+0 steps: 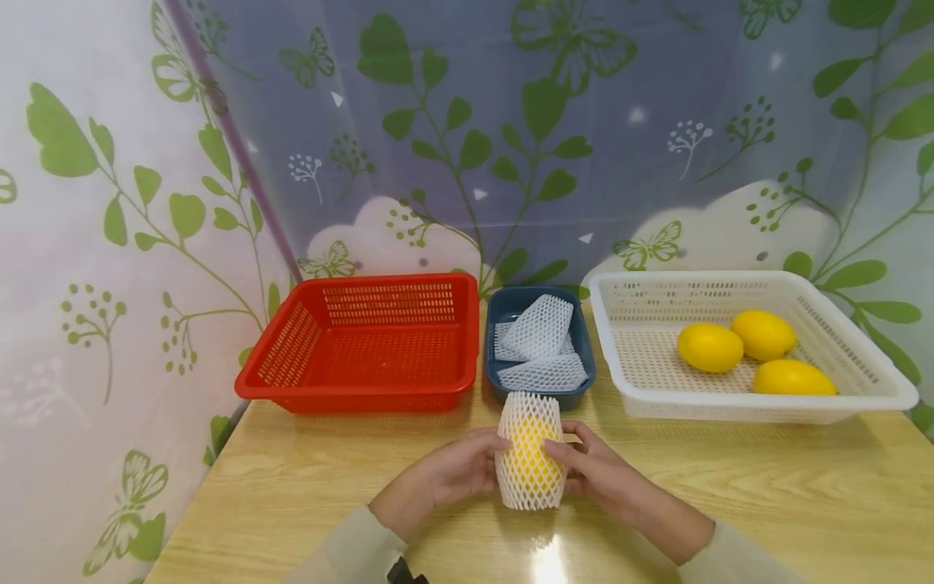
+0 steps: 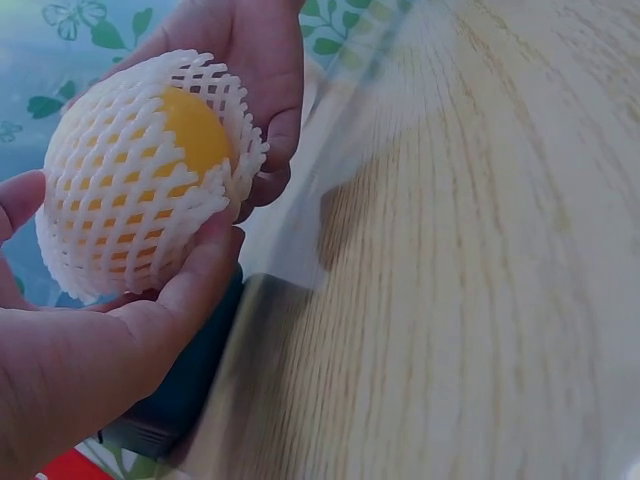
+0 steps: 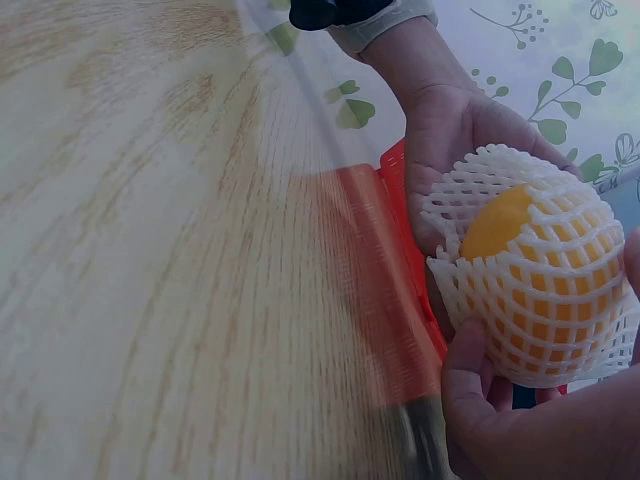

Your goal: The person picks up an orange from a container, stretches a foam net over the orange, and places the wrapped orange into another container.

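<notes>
A yellow lemon [image 1: 531, 458] sits inside a white foam net sleeve [image 1: 520, 495], held above the table in front of the blue basket. My left hand [image 1: 456, 470] grips the sleeved lemon from the left side, thumb on the net. From the right, my right hand [image 1: 609, 483] holds it too, its thumb across the front. Both wrist views show one end of the net open, with bare lemon [image 2: 198, 130] visible there. In the right wrist view, the net [image 3: 570, 300] wraps most of the fruit. Some fingers are hidden behind it.
A red basket [image 1: 357, 399] stands at the left with nothing inside. The small blue basket [image 1: 492, 324] holds several folded foam nets [image 1: 543, 328]. At the right, a white basket [image 1: 730, 403] contains three lemons [image 1: 710, 347]. A patterned curtain [image 1: 452, 186] hangs behind the wooden table [image 1: 292, 495].
</notes>
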`<state>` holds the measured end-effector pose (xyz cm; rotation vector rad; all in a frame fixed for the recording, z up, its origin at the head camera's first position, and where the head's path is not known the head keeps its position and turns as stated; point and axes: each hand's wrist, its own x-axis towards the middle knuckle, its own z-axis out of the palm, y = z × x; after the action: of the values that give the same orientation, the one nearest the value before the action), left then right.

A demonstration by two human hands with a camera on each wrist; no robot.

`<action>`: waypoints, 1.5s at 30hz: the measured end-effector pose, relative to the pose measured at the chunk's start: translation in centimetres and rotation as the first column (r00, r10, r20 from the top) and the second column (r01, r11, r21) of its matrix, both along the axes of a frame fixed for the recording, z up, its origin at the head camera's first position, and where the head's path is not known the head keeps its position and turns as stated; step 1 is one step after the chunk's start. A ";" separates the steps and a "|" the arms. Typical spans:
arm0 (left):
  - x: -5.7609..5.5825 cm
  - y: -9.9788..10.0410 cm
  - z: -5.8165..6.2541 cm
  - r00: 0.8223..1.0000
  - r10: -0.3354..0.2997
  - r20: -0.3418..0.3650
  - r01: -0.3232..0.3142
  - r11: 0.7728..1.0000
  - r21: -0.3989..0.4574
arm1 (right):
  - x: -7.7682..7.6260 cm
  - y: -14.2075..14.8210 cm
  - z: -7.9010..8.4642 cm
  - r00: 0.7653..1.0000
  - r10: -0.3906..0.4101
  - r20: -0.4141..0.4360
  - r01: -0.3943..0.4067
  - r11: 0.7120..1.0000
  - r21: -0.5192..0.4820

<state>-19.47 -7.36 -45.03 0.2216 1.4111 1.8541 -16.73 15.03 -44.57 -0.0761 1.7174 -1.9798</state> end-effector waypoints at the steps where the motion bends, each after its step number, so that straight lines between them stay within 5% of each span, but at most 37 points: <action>1: 0.0 0.0 0.0 1.000 0.005 0.000 -0.005 1.000 0.000 | 0.0 0.0 0.0 1.000 0.000 0.000 0.000 1.000 -0.001; 21: 0.0 0.4 0.8 0.999 -0.007 -0.041 0.006 1.000 -0.019 | 0.2 -0.4 0.6 0.998 -0.052 -0.023 0.051 0.998 -0.037; 26: 0.1 0.3 0.9 0.998 0.055 -0.026 -0.055 0.998 -0.010 | 0.0 -0.3 1.3 0.997 -0.071 -0.031 0.070 0.997 -0.035; 29: 0.1 -0.1 1.6 0.996 0.087 -0.027 -0.086 0.996 0.038 | -0.4 -0.5 2.0 0.988 -0.137 -0.070 0.137 0.991 -0.002; 38: -1.7 -3.8 5.6 0.976 0.107 -0.188 -0.062 0.971 0.229 | -2.0 -2.3 3.9 0.920 -0.341 -0.191 0.339 0.940 -0.043; 45: -2.9 -7.6 7.9 0.955 0.286 -0.082 -0.241 0.905 0.352 | -2.9 -4.5 4.3 0.893 -0.290 -0.345 0.309 0.951 0.000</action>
<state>-22.35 -14.99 -37.17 0.3435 1.2466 2.3461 -19.65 10.55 -40.31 -0.1502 2.1119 -2.2429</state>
